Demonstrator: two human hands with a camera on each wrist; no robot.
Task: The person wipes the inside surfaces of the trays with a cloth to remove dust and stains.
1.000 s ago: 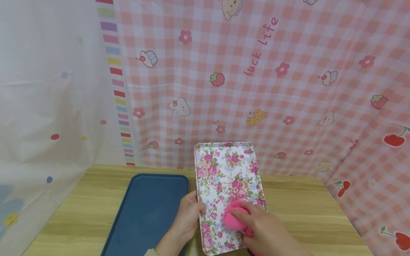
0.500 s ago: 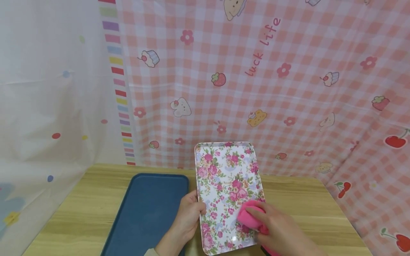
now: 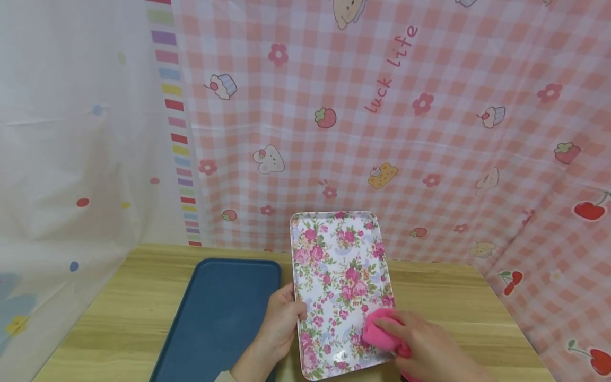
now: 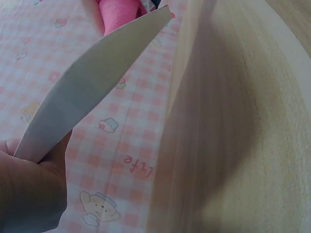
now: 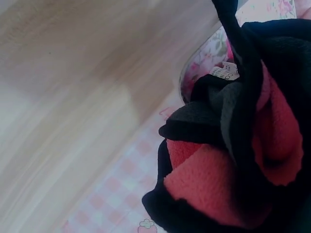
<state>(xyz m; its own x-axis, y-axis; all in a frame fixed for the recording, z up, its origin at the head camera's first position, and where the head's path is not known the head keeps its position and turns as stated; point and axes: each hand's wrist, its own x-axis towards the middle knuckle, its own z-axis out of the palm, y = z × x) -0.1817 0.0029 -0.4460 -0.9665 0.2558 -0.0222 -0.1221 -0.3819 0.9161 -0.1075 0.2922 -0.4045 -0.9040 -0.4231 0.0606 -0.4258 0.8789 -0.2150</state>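
On the table (image 3: pixel 119 318), the blue tray (image 3: pixel 224 313) is lying at nine o'clock from your left hand (image 3: pixel 280 318), which is gripping the left edge of the flowered tray (image 3: pixel 340 292). From this nearer hand, the flowered tray is extending toward two o'clock, its long axis running almost twelve to six. Near its five o'clock corner, a pink cloth (image 3: pixel 379 333) is touching it; your right hand (image 3: pixel 425 342) is holding that cloth, the flowered tray lying toward ten.

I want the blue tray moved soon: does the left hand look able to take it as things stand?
Probably not: the left hand grips the floral tray. The blue tray lies close by, so letting go would likely free the way.
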